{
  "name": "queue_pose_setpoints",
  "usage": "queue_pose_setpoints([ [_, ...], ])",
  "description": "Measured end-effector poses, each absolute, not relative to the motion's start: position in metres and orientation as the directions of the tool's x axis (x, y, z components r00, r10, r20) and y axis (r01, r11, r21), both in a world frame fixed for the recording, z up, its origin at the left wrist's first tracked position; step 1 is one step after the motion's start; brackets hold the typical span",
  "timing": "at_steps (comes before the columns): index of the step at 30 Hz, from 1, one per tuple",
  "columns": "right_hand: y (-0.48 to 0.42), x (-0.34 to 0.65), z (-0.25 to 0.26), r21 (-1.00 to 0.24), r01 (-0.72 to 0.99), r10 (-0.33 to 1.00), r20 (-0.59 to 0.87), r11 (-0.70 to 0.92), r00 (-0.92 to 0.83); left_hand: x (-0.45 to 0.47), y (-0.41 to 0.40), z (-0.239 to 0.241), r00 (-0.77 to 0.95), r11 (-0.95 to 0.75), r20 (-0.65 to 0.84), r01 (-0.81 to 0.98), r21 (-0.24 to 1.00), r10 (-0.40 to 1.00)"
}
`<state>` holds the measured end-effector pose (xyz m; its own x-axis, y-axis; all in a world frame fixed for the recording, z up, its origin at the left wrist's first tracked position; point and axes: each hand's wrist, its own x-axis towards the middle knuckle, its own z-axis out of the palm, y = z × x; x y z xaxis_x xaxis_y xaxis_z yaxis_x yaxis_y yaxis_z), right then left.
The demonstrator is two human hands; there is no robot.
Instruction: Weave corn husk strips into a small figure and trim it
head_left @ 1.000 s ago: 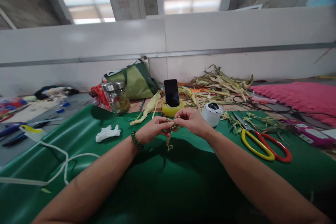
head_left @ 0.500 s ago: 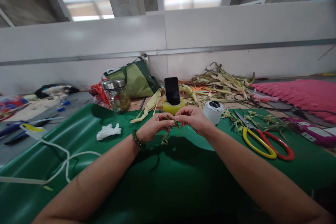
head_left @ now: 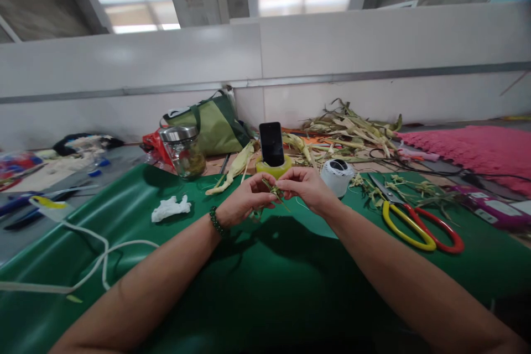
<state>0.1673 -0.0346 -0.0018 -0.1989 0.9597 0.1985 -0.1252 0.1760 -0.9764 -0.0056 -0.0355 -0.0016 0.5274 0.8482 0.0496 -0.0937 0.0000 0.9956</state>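
My left hand (head_left: 248, 198) pinches a small bundle of green-yellow plant strips (head_left: 275, 191), which look like dried husk. My right hand (head_left: 305, 188) meets it from the other side, thumb and fingertips closed on the same strips. Both hands hover over the green mat (head_left: 265, 293), and the strips' thin ends stick out below the fingers. A dark beaded bracelet circles my left wrist. Just behind the hands a phone (head_left: 271, 144) stands upright in a yellow holder (head_left: 274, 168). To the right of them is a white spool (head_left: 337, 178).
Scissors (head_left: 410, 224) with yellow and red handles lie at right near plant scraps. A lidded glass jar (head_left: 182, 154), crumpled white tissue (head_left: 171, 209) and pale husk (head_left: 237, 168) lie left. Behind are a green bag (head_left: 215, 127), a husk pile (head_left: 352, 124) and pink fabric (head_left: 477, 152).
The dangling end of the strips has swung up and left, partly behind my left hand. My fingers have shifted slightly; both hands stay together in nearly the same place.
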Motion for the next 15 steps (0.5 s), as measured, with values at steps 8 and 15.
queue_pose_setpoints([
  [8, -0.0360, 0.1648, -0.0028, -0.970, -0.119, 0.955, 0.230, 0.210, -0.187, 0.0028, -0.0376, -0.0083, 0.433, -0.175, 0.204, -0.106, 0.979, 0.878],
  [15, -0.0360, 0.1661, -0.0032, -0.975, -0.112, 0.956, 0.209, 0.189, -0.207, 0.0027, -0.0402, -0.0102, 0.419, -0.114, 0.155, -0.122, 0.986, 0.895],
])
